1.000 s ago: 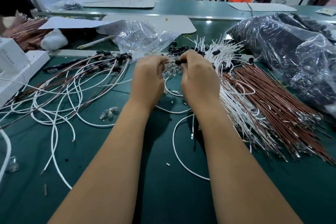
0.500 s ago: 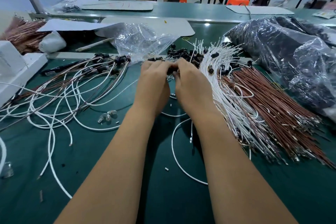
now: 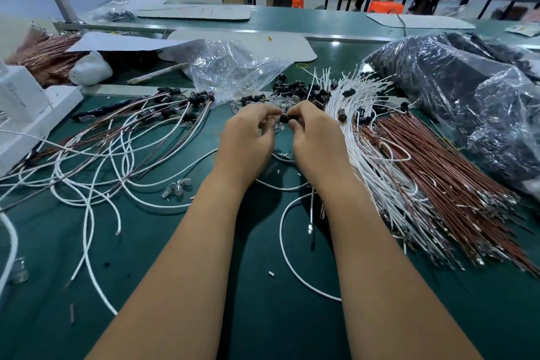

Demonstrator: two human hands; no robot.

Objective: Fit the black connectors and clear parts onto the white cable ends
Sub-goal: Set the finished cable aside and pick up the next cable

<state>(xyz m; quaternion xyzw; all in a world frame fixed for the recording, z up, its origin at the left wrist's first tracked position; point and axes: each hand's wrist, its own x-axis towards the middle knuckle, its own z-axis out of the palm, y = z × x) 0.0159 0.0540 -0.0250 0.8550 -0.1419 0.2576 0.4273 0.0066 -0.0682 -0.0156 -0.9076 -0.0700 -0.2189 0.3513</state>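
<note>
Green matting (image 3: 163,257) covered the bench I was watching, with more tables blurred behind it. My left hand (image 3: 248,137) and right hand (image 3: 315,140) met just in front of a heap of black connectors (image 3: 295,90) and small clear parts (image 3: 271,102). One connector (image 3: 285,119) sat between the two thumbs, the right hand pinching it; the left hand's fingers curled in beside it, but I could not tell what they gripped, or whether they gripped at all. A white cable (image 3: 285,245) looped on the mat below my right wrist, its upper end hidden under the hands. To the right lay a fanned bundle of white cables (image 3: 368,137) touching a bundle of brown wires (image 3: 438,169), and beyond those a dark plastic bag (image 3: 467,90). To the left sprawled cables with connectors on their ends (image 3: 122,137). A crumpled clear bag (image 3: 230,70) sat just behind the heap, and a few clear parts (image 3: 176,188) lay loose near my left forearm.
</note>
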